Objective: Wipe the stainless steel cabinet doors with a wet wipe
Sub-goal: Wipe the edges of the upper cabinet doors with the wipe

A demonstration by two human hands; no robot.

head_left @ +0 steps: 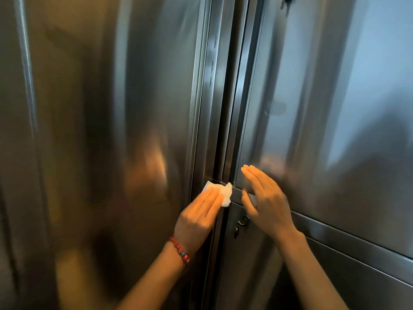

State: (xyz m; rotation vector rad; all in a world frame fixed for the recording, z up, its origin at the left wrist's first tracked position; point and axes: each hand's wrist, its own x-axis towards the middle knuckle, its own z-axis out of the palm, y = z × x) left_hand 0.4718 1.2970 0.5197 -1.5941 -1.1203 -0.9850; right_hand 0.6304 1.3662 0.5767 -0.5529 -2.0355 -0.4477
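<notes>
Two tall stainless steel cabinet doors fill the view: the left door [100,130] and the upper right door [324,97], split by a dark vertical seam [225,108]. A white wet wipe [225,194] lies against the metal at the seam. My left hand [199,215], with a red bead bracelet on the wrist, presses the wipe flat with straight fingers. My right hand [263,198] rests with straight fingers on the bottom edge of the upper right door.
Below the right hand a lower right door [290,276] starts under a horizontal steel rail [357,240]. It carries a small lock and latch [241,222] near the seam. Something dark, perhaps keys [285,0], hangs at the top edge.
</notes>
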